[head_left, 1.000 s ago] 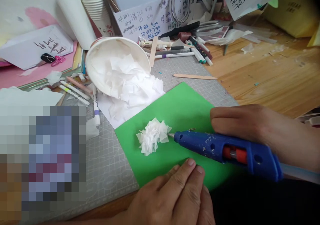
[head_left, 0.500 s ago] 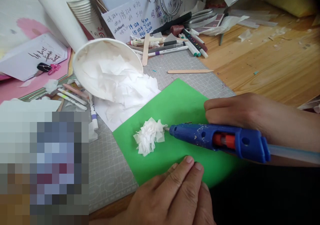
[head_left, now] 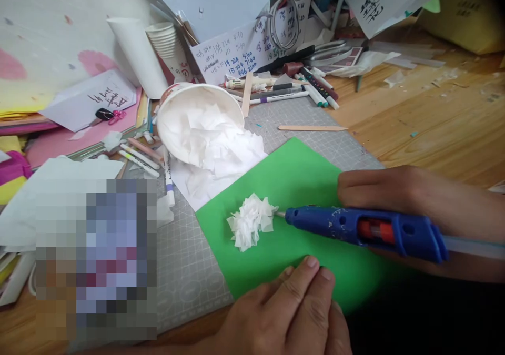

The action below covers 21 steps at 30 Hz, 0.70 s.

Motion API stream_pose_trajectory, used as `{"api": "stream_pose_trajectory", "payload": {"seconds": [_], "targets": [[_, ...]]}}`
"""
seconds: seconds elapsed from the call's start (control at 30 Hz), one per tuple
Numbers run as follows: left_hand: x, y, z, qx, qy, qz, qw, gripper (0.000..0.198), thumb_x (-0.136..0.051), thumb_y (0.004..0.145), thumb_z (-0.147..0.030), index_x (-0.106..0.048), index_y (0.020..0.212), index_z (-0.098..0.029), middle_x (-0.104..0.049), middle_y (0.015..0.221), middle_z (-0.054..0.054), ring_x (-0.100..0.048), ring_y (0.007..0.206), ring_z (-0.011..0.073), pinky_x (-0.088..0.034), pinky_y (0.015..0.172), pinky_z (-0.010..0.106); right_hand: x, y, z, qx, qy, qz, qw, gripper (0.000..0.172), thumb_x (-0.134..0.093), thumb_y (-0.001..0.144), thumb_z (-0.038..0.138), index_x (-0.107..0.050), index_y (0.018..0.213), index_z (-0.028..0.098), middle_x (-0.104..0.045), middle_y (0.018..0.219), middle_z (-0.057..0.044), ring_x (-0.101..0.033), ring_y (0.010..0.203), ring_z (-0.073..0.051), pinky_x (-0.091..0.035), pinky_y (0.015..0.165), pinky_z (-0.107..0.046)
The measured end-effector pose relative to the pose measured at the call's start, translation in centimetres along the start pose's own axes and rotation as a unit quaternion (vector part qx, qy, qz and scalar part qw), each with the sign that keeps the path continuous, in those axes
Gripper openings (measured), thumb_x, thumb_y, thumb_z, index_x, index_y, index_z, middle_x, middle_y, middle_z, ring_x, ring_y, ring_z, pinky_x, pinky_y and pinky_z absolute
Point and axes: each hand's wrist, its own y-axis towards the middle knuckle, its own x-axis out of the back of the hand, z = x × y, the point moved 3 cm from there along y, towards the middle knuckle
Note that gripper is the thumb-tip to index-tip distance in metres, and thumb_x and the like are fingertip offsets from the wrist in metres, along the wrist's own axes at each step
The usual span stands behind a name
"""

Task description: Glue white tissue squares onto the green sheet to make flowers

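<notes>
My right hand point(head_left: 379, 186) grips a blue hot glue gun point(head_left: 323, 222), with a clear glue stick point(head_left: 473, 245) coming out of its rear end. Its metal nozzle sits at the right edge of a ruffled cluster of white tissue paper pieces point(head_left: 252, 222). The cluster lies on a sheet of green paper point(head_left: 300, 171). Fingers stretched out, my left hand point(head_left: 292, 313) rests on the near edge of the green sheet, below the gun, and holds nothing. The gun hides part of my right hand's fingers.
Behind the green sheet, a tipped paper tub point(head_left: 161, 126) spills white tissue pieces point(head_left: 232, 147). Grey cutting mat point(head_left: 189, 271) lies underneath. A wooden stick point(head_left: 311, 128), several markers point(head_left: 276, 98) and stacked paper cups point(head_left: 168, 44) stand or lie farther back. A blurred-out patch covers the lower left.
The whole view has shifted, so everything appears farther right and slightly lower. Both hands keep nearly the same pose, and the nozzle stays by the tissue cluster's right edge.
</notes>
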Motion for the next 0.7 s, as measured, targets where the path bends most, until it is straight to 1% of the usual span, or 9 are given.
{"api": "stream_pose_trajectory", "payload": {"seconds": [0.07, 0.13, 0.2, 0.27, 0.4, 0.47, 0.57, 0.7], "targets": [[0.06, 0.08, 0.07, -0.006, 0.002, -0.004, 1.0, 0.002, -0.068, 0.078, -0.017, -0.07, 0.08, -0.018, -0.075, 0.097, -0.001, -0.071, 0.092, 0.0184, -0.062, 0.066, 0.02, -0.06, -0.11, -0.11, 0.002, 0.001, 0.023, 1.0, 0.007, -0.055, 0.08, 0.026, -0.053, 0.076, 0.021, -0.054, 0.078, -0.001, -0.052, 0.061, -0.011, -0.042, 0.053, -0.025], [0.05, 0.12, 0.06, -0.007, -0.001, -0.002, 1.0, 0.002, -0.069, 0.077, -0.018, -0.07, 0.079, -0.018, -0.075, 0.096, 0.0, -0.071, 0.092, 0.0187, -0.062, 0.067, 0.021, 0.04, -0.2, -0.19, 0.005, -0.016, 0.018, 1.0, 0.006, -0.053, 0.079, 0.024, -0.052, 0.074, 0.021, -0.053, 0.077, -0.001, -0.051, 0.06, -0.011, -0.042, 0.052, -0.025], [0.04, 0.14, 0.03, -0.002, -0.006, -0.002, 1.0, 0.003, -0.069, 0.077, -0.019, -0.07, 0.079, -0.018, -0.075, 0.095, 0.001, -0.071, 0.091, 0.0197, -0.062, 0.068, 0.021, 0.11, -0.27, -0.19, 0.012, -0.042, 0.012, 0.999, 0.009, -0.052, 0.079, 0.023, -0.05, 0.071, 0.02, -0.05, 0.073, 0.0, -0.049, 0.057, -0.011, -0.04, 0.049, -0.025], [0.06, 0.14, 0.04, 0.007, -0.012, -0.003, 1.0, 0.004, -0.07, 0.076, -0.018, -0.07, 0.08, -0.018, -0.075, 0.096, 0.002, -0.071, 0.092, 0.0202, -0.062, 0.069, 0.022, 0.18, -0.32, -0.05, 0.034, -0.057, 0.002, 0.998, 0.011, -0.052, 0.08, 0.024, -0.051, 0.07, 0.02, -0.049, 0.07, 0.0, -0.047, 0.055, -0.01, -0.038, 0.048, -0.025], [0.13, 0.09, 0.0, -0.001, -0.013, 0.005, 1.0, 0.004, -0.068, 0.078, -0.017, -0.07, 0.081, -0.017, -0.075, 0.097, 0.002, -0.071, 0.093, 0.0199, -0.062, 0.069, 0.021, 0.3, -0.34, -0.09, 0.031, -0.041, -0.02, 0.998, 0.017, -0.05, 0.085, 0.028, -0.05, 0.07, 0.021, -0.049, 0.069, 0.0, -0.047, 0.056, -0.01, -0.038, 0.048, -0.024], [0.19, 0.06, -0.03, -0.001, -0.011, 0.006, 1.0, 0.005, -0.066, 0.079, -0.017, -0.071, 0.081, -0.017, -0.075, 0.097, 0.001, -0.07, 0.093, 0.0197, -0.061, 0.07, 0.021, 0.29, -0.33, -0.2, 0.021, -0.03, -0.022, 0.999, 0.015, -0.049, 0.086, 0.028, -0.052, 0.073, 0.022, -0.052, 0.073, 0.0, -0.05, 0.06, -0.011, -0.041, 0.052, -0.024], [0.23, -0.03, -0.07, 0.014, -0.013, 0.009, 1.0, 0.006, -0.065, 0.08, -0.017, -0.071, 0.082, -0.018, -0.074, 0.101, 0.001, -0.07, 0.096, 0.0194, -0.061, 0.07, 0.021, 0.24, -0.24, -0.14, 0.015, -0.026, -0.016, 0.999, 0.009, -0.05, 0.086, 0.028, -0.054, 0.078, 0.024, -0.054, 0.077, 0.0, -0.052, 0.063, -0.012, -0.044, 0.055, -0.025], [0.23, -0.23, -0.07, 0.032, -0.015, 0.018, 0.999, 0.01, -0.064, 0.082, -0.017, -0.071, 0.087, -0.02, -0.074, 0.103, 0.001, -0.069, 0.097, 0.0177, -0.061, 0.073, 0.02, -0.01, 0.08, 0.27, 0.011, -0.022, 0.018, 1.0, 0.015, -0.054, 0.084, 0.029, -0.049, 0.072, 0.024, -0.051, 0.073, 0.002, -0.048, 0.055, -0.01, -0.04, 0.049, -0.023]]}}
